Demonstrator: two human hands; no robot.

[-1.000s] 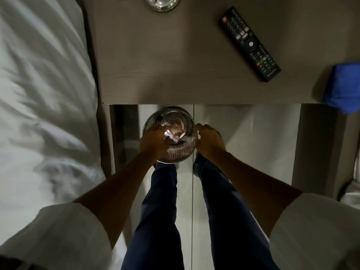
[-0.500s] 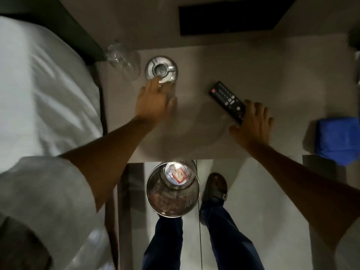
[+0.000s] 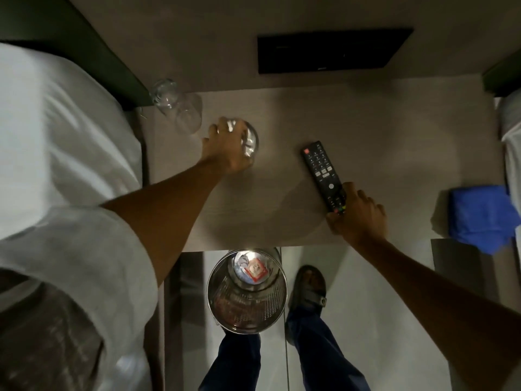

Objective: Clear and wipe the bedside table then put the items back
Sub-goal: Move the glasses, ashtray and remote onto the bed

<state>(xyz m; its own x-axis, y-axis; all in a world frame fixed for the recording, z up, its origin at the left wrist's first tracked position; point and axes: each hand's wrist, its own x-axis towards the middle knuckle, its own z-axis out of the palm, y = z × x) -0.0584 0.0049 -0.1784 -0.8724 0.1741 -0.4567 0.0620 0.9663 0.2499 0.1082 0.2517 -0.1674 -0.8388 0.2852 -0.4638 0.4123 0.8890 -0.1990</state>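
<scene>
On table (image 3: pixel 380 142), one remote (image 3: pixel 324 173), two glasses (image 3: pixel 177 108)

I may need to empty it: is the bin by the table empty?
Not empty. The bin stands upright on the floor, and looking down inside, a red-and-white wrapper and crumpled scraps lie at its bottom.

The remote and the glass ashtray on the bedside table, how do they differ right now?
The remote is long, black and opaque; the glass ashtray is round and clear. The right hand grips only the remote's near end; the left hand covers most of the ashtray. Both lie on the bedside table.
</scene>
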